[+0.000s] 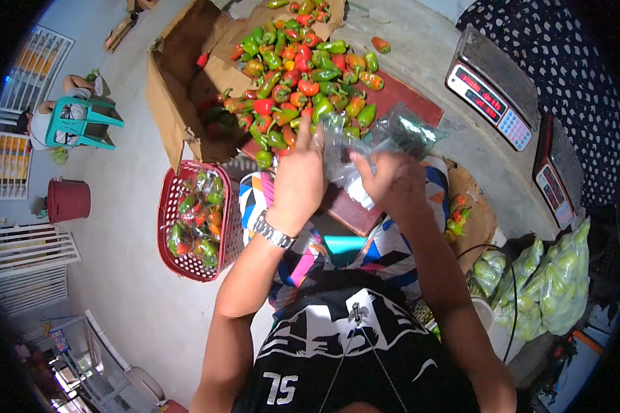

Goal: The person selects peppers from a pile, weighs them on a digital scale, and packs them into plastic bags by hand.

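A large pile of red, green and orange peppers point(303, 76) covers the maroon board point(410, 100) in front of me. My left hand point(300, 175), with a metal watch on its wrist, reaches to the pile's near edge, fingers stretched out against the peppers. Beside it, my right hand point(396, 182) grips a clear plastic bag point(341, 148), thumb raised at its edge. The bag's crumpled film reaches toward my left fingers; whether they touch it I cannot tell. More clear plastic bags point(410, 131) lie just beyond my right hand.
Bagged peppers fill a red perforated basket point(164, 237) at left. A torn cardboard box point(162, 89) flanks the pile. Two digital scales point(492, 82) stand at right, above bags of green produce point(558, 289). A person point(41, 127) sits on a teal chair point(72, 127) far left.
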A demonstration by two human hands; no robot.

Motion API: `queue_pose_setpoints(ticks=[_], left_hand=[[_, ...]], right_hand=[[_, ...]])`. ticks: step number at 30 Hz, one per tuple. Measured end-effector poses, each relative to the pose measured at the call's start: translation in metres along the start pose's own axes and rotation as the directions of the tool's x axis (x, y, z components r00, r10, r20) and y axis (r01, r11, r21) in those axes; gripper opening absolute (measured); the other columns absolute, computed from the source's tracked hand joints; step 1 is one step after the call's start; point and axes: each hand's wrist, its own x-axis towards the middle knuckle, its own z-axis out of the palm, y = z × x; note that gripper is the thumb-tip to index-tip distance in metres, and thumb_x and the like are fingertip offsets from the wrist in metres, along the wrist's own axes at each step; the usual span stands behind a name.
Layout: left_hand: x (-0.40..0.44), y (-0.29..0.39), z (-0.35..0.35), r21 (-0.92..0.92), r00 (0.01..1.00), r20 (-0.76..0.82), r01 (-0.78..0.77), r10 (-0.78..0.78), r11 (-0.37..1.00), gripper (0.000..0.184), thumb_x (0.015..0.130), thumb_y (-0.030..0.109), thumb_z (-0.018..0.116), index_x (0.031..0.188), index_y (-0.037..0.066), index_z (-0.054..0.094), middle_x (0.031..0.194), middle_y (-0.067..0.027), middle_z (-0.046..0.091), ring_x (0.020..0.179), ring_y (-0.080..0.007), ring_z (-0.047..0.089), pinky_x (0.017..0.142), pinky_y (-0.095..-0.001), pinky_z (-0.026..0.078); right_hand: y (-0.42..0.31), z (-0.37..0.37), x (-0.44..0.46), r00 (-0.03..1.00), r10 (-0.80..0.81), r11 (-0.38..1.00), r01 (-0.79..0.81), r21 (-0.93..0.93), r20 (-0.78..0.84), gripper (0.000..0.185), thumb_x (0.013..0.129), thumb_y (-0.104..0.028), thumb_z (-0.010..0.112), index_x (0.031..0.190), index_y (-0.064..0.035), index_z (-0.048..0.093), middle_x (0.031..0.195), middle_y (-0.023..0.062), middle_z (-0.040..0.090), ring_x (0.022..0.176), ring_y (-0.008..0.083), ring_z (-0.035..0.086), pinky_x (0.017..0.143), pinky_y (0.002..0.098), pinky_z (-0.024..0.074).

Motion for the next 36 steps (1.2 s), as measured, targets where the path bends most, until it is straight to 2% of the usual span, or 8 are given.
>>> queue_pose_setpoints(ticks=[5,9,13,17,22,25,26,36], left_hand=[[-0.030,0.025,-0.068,-0.081,0.668,-0.706,-0.406,0.235,0.910,0.080,0.072,-0.012,0.069,0.148,0.001,0.047,0.158,-0.0304,0.036,0.134,-0.0484,0.049,0.102,-0.0479,0.051],[-0.033,0.022,-0.061,-0.204,0.996,-0.085,-0.045,0.028,0.978,0.072,0.072,-0.013,0.062,0.143,-0.002,0.052,0.150,-0.0361,0.043,0.108,-0.0444,0.068,0.082,-0.0454,0.060],[-0.049,0.006,-0.021,-0.065,0.986,0.162,0.046,-0.035,0.997,0.076,0.072,-0.010,0.062,0.146,-0.002,0.049,0.158,-0.0349,0.028,0.084,-0.0445,0.071,0.072,-0.0458,0.060],[-0.036,0.016,-0.048,-0.179,0.838,-0.541,-0.192,0.066,0.965,0.079,0.070,-0.014,0.063,0.146,0.006,0.055,0.161,-0.0300,0.031,0.127,-0.0468,0.058,0.098,-0.0452,0.054],[-0.056,-0.012,-0.027,-0.261,0.983,-0.164,0.035,-0.080,0.965,0.091,0.068,-0.016,0.060,0.155,0.006,0.041,0.155,-0.0227,0.045,0.129,-0.0386,0.058,0.097,-0.0382,0.054],[-0.086,-0.048,-0.019,-0.260,0.947,-0.187,0.211,-0.263,0.942,0.091,0.068,-0.014,0.062,0.155,0.007,0.041,0.148,-0.0220,0.053,0.078,-0.0219,0.067,0.073,-0.0329,0.056],[-0.101,-0.055,-0.021,-0.305,0.929,-0.164,0.272,-0.332,0.913,0.089,0.069,-0.013,0.061,0.154,0.005,0.042,0.147,-0.0214,0.054,0.083,-0.0275,0.069,0.072,-0.0345,0.056],[-0.169,-0.072,-0.008,-0.275,0.826,-0.070,0.523,-0.559,0.807,0.080,0.075,-0.007,0.061,0.153,0.005,0.046,0.090,-0.0218,0.068,0.057,-0.0213,0.053,0.060,-0.0346,0.050]], right_hand=[[-0.041,-0.066,0.012,0.859,0.006,0.920,0.196,0.338,-0.513,0.014,0.086,-0.020,0.077,0.094,-0.0096,0.072,0.077,0.0118,0.066,0.067,0.0319,0.064,0.060,0.0424,0.0516],[-0.043,-0.049,0.005,0.987,-0.147,0.956,0.160,0.247,-0.070,0.036,0.083,0.000,0.064,0.114,-0.0120,0.074,0.087,0.0134,0.066,0.075,0.0330,0.069,0.066,0.0410,0.0559],[-0.038,-0.004,-0.030,0.922,-0.097,0.987,0.040,0.156,0.374,0.064,0.076,-0.008,0.070,0.139,-0.0178,0.062,0.104,0.0171,0.065,0.071,0.0387,0.069,0.067,0.0489,0.0556],[-0.044,-0.027,-0.014,0.989,-0.087,0.933,0.122,0.340,-0.117,0.065,0.078,-0.005,0.069,0.142,-0.0169,0.060,0.115,0.0204,0.059,0.095,0.0357,0.067,0.079,0.0437,0.0567],[0.032,-0.010,0.000,0.925,-0.376,0.674,0.312,0.669,-0.053,0.031,0.084,-0.004,0.068,0.113,-0.0109,0.073,0.110,0.0136,0.065,0.101,0.0294,0.065,0.088,0.0396,0.0544],[0.166,0.017,-0.005,0.868,0.497,0.585,-0.317,0.747,-0.021,0.025,0.096,-0.015,0.063,0.119,-0.0062,0.070,0.106,0.0112,0.072,0.095,0.0203,0.068,0.086,0.0371,0.0548],[0.242,0.032,-0.008,0.734,0.620,0.778,-0.529,0.340,-0.277,0.038,0.093,-0.017,0.067,0.129,-0.0038,0.066,0.107,0.0141,0.073,0.094,0.0226,0.069,0.087,0.0360,0.0546],[0.446,0.019,-0.057,0.545,0.838,0.523,-0.803,-0.285,0.001,0.093,0.083,-0.033,0.065,0.164,-0.0217,0.020,0.138,0.0314,0.057,0.127,0.0456,0.057,0.109,0.0485,0.0451]])
